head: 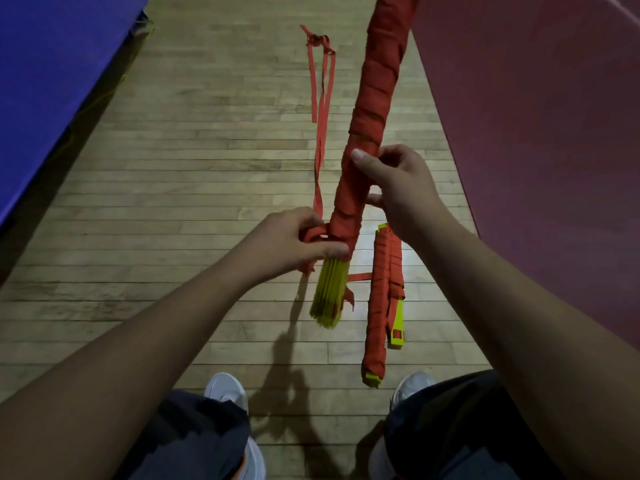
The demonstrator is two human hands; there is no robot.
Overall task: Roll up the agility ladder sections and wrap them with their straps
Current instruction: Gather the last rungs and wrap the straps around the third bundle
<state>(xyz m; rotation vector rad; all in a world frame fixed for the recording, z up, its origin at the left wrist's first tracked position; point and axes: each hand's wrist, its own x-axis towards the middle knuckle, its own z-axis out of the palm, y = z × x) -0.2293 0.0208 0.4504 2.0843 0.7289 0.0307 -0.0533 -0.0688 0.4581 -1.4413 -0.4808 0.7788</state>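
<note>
1. Two grips hold one ladder bundle (377, 81), a long stack of rungs wound in orange webbing. It slants up and away from the person, above the wooden floor (173, 168).
2. Right grip (394, 188): its fingers and thumb are curled round the bundle's middle, clamped on it.
3. Left grip (304, 242): it sits below the right grip, near the bundle's lower end. Its fingers are closed on a loop of the strap (323, 98) where the strap meets the bundle. Just beneath this grip the yellow rung ends (329, 296) stick out unwrapped.
4. From the left grip the strap's free length runs away over the floor to a knotted tangle well beyond both grips.
5. A second bundle (379, 306), already wrapped, lies on the floor below the right grip.
6. Risk: if the left grip lets the tension drop, I judge the lowest turns would slacken and the bare rung ends could fan out.
7. Risk: the far tangle may snag as the strap is drawn in, jerking the loop out of the left grip.
8. Risk: most of the bundle reaches beyond the right grip, so a relaxed hold there could let the top swing down.
</note>
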